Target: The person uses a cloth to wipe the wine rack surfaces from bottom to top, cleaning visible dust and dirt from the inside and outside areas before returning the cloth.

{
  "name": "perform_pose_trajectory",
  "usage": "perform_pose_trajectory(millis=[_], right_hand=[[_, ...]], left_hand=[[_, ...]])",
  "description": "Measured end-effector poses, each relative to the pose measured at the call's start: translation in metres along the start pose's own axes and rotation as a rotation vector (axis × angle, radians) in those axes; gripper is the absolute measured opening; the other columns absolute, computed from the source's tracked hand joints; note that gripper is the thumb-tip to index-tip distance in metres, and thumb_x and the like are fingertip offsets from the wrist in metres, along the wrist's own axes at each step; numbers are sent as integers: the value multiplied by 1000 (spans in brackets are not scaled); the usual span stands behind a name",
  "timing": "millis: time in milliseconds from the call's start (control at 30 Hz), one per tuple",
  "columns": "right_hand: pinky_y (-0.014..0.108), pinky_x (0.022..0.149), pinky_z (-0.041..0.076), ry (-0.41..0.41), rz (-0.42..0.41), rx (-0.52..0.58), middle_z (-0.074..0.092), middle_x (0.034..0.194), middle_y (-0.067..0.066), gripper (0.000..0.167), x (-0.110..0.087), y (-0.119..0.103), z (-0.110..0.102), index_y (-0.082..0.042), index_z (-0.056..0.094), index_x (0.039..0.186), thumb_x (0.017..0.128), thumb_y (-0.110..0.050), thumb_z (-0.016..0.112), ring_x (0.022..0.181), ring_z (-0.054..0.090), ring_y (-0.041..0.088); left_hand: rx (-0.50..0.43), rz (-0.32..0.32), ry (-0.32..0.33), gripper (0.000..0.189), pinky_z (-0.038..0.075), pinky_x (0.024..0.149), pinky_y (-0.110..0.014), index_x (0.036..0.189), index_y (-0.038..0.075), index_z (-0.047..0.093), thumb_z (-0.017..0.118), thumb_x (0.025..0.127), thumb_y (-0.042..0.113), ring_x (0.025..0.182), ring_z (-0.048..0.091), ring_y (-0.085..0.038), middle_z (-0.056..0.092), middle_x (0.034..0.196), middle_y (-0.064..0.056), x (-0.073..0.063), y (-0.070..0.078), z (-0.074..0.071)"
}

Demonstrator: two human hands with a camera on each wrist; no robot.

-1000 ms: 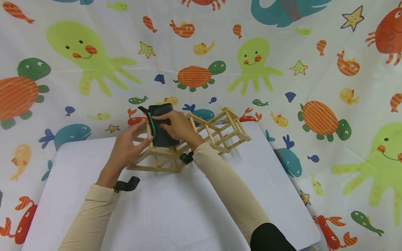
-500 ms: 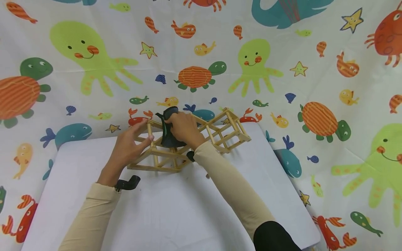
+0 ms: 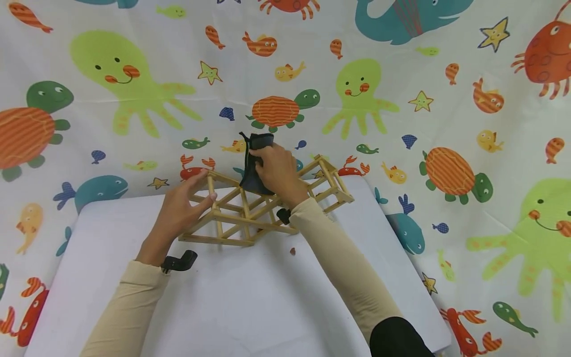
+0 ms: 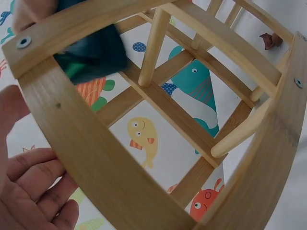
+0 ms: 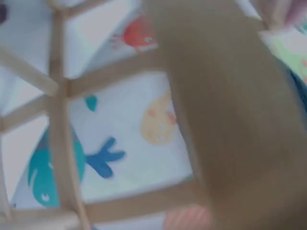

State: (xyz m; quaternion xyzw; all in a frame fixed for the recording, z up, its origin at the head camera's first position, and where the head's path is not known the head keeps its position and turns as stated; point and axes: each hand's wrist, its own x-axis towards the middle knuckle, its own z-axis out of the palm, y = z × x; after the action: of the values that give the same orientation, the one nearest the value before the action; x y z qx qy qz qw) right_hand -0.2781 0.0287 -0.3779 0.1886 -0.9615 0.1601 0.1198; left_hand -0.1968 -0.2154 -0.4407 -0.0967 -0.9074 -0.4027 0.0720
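A light wooden rack [image 3: 218, 241] of slats and round dowels stands on the white table. My left hand [image 3: 180, 204] holds its left end, thumb on the near side and fingers reaching over the far side. In the left wrist view my fingers [image 4: 41, 175] curl beside the end slat [image 4: 96, 143]. Over the rack's middle, my right hand [image 3: 281, 171] grips a dark blue cloth [image 3: 255, 173], which hangs down to the top slats. The cloth [image 4: 98, 55] shows a green patch in the left wrist view. The right wrist view is blurred and mostly filled by the rack [image 5: 62, 110].
A small brown fragment [image 3: 292, 251] lies on the white table [image 3: 232, 302] in front of the rack. Behind the table hangs a curtain [image 3: 178, 64] printed with sea animals. The rack's right part [image 3: 336, 191] extends toward the curtain.
My right hand has moved the cloth rightward along the rack, from the left end to the middle, and it is now higher. My left hand has stayed on the rack's end.
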Motion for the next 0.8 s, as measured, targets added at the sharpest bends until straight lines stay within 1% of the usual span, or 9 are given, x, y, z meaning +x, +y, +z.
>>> perform_pose_trajectory(millis=[167, 300, 400, 500, 600, 667, 700, 733, 800], right_hand=[[30, 65, 53, -263, -5, -29, 79, 123, -1, 27, -6, -14, 8, -33, 82, 121, 95, -25, 79, 88, 66, 17], [31, 71, 51, -279, 33, 5, 76, 133, -3, 25, -7, -22, 12, -38, 82, 119, 95, -32, 81, 95, 65, 15], [29, 63, 43, -284, 24, 21, 77, 131, 0, 29, -8, -23, 17, -39, 78, 126, 98, -31, 77, 83, 59, 15], [27, 60, 36, -368, -24, 35, 78, 129, 0, 28, -9, -21, 18, -38, 79, 125, 98, -28, 77, 76, 52, 16], [26, 69, 44, -454, -54, 85, 76, 133, -3, 25, -9, -17, 14, -38, 83, 116, 95, -23, 82, 91, 61, 13], [27, 79, 48, -442, -41, 125, 75, 135, -5, 25, -9, -16, 11, -38, 84, 112, 93, -22, 84, 107, 64, 13], [28, 80, 50, -412, -32, 134, 75, 135, -4, 26, -9, -16, 11, -38, 83, 114, 93, -23, 84, 108, 65, 13], [28, 79, 50, -375, -26, 128, 75, 134, -3, 26, -9, -16, 11, -39, 83, 115, 94, -24, 83, 107, 66, 13], [28, 68, 49, -332, -23, 110, 79, 124, 1, 28, -9, -17, 14, -39, 81, 121, 96, -25, 80, 92, 66, 16]], left_hand=[[-16, 8, 2, 74, 34, 121, -71, 164, 11, 41, 73, 101, 34, 153, 42, -48, 47, 165, -19, 1, -2, 0], [-14, 6, -2, 74, 34, 121, -71, 164, 11, 41, 72, 102, 37, 154, 41, -47, 47, 165, -19, 0, -3, -2], [-12, 7, 5, 74, 34, 121, -71, 164, 10, 42, 72, 102, 36, 154, 41, -47, 47, 165, -19, 0, -3, -2], [-16, 15, 9, 73, 35, 121, -71, 163, 9, 42, 72, 102, 36, 153, 42, -46, 48, 165, -19, 0, -4, -2], [-22, 18, 7, 73, 35, 121, -70, 163, 10, 42, 72, 102, 36, 153, 42, -46, 47, 165, -18, 0, -3, -1], [-24, 18, 3, 73, 35, 121, -71, 163, 11, 42, 72, 102, 36, 153, 42, -46, 47, 165, -18, 1, -3, -1], [-26, 17, 4, 73, 34, 121, -71, 164, 11, 42, 72, 102, 36, 154, 41, -46, 47, 165, -18, 1, -3, -1], [-27, 14, 4, 73, 34, 121, -71, 164, 11, 42, 72, 102, 36, 154, 41, -46, 47, 166, -18, 0, -2, -1], [-29, 9, 4, 73, 34, 121, -71, 164, 11, 42, 72, 102, 36, 154, 41, -46, 47, 166, -18, 0, -2, -1]])
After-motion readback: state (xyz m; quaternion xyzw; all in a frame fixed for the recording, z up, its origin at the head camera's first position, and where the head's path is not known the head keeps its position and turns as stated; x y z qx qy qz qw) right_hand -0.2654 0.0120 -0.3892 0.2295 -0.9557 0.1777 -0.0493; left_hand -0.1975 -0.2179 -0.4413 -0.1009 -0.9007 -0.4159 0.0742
